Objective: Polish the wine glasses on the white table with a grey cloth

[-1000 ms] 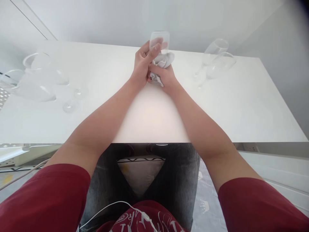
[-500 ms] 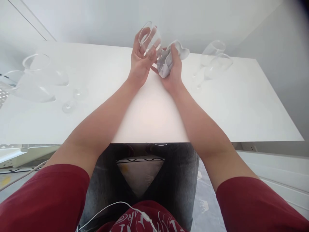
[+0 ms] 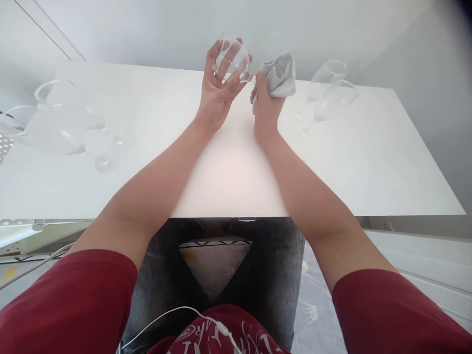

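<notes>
Near the back edge of the white table (image 3: 228,177), my left hand (image 3: 217,98) is closed round the bowl of a clear wine glass (image 3: 231,61). The glass is tilted, its rim toward the upper left and its stem toward my right hand (image 3: 267,105). That hand grips a bunched light grey cloth (image 3: 280,73), most of which sticks out above the thumb. The fingers of my right hand are close to the stem; the cloth hides the glass's foot, so I cannot tell exactly how they touch.
Two clear wine glasses stand at the left, one nearer (image 3: 47,132) and one farther (image 3: 70,105). Two more glasses, one behind (image 3: 328,78) and one in front (image 3: 334,101), stand at the back right. A wall (image 3: 177,34) rises behind the table. A white cable (image 3: 177,309) crosses my lap.
My right hand has turned and shifted slightly right, carrying the cloth away from the bowl toward the stem end. The glass in my left hand has rotated a little.
</notes>
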